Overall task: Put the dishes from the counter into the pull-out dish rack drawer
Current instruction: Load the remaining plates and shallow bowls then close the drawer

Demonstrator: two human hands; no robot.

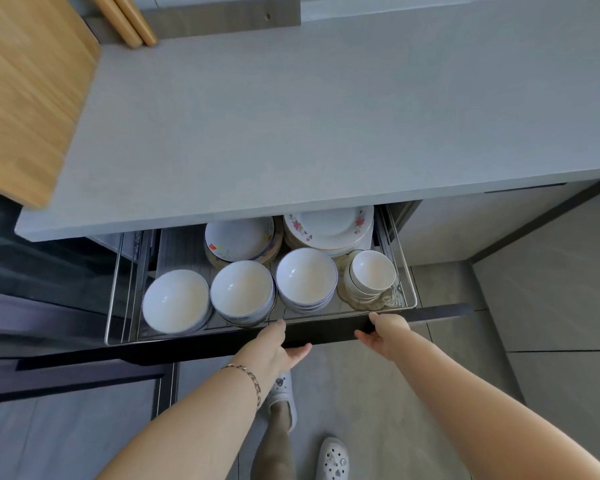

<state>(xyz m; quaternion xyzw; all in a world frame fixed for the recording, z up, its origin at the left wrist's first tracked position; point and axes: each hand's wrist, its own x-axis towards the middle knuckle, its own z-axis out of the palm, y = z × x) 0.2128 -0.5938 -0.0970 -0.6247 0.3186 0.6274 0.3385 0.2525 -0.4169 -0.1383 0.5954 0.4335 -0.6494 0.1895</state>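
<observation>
Grey counter across upper half of frame. Wooden cutting board over its upper-left corner. Below centre, pull-out dish rack drawer open under counter edge. Inside, at back: two stacks of flowered plates. In front: row of three white bowl stacks, smaller gold-rimmed bowls at right end. On dark drawer front, lower centre: left hand and right hand, set apart, thumbs on top edge, fingers clamped beneath.
</observation>
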